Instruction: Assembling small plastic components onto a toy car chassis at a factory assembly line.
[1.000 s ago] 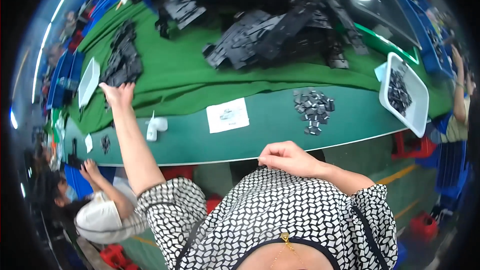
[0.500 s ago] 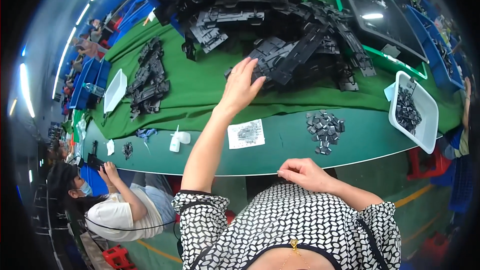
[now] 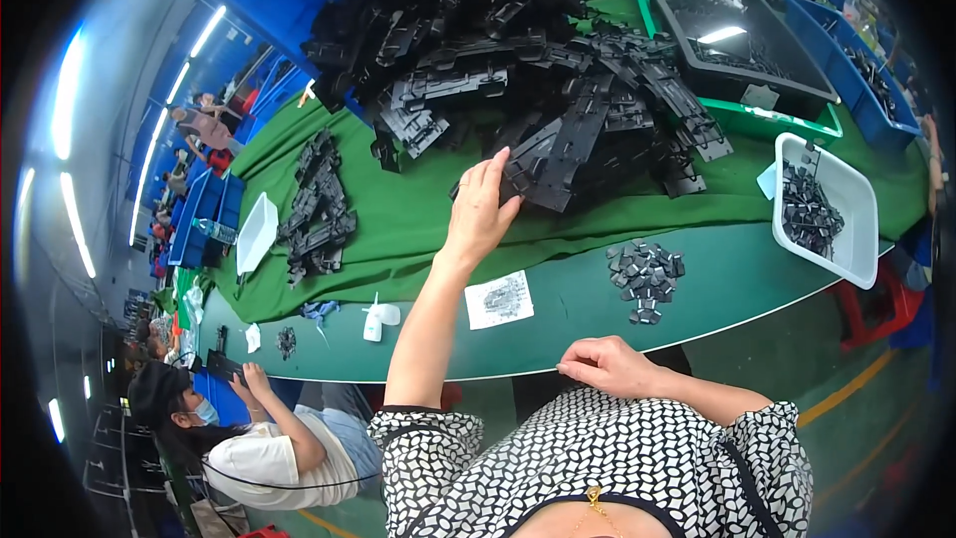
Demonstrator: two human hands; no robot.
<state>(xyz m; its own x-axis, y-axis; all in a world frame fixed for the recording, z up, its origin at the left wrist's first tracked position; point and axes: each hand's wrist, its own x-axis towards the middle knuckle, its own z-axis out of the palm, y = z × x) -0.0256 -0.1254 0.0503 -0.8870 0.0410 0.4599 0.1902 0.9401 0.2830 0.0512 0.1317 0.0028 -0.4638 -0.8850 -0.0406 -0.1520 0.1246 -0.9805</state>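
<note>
My left hand reaches forward to the near edge of a large heap of black plastic frame-like parts. Its fingers are stretched out and the thumb stands apart, beside a long flat black part at the front of the heap. The fingertips seem to touch the parts, though the exact contact is unclear. Down at the table's front edge, close to my body, my right hand is closed with curled fingers. Whether anything small is inside it is hidden.
Small black pieces and a white card lie on the green table. At right stand a white tray of small pieces and a green-rimmed crate. A small white bottle is left; a seated co-worker handles a black part.
The view has shifted, so the table and heap sit differently in the picture. My left hand stays at the heap's near edge; my right hand stays near the table edge.
</note>
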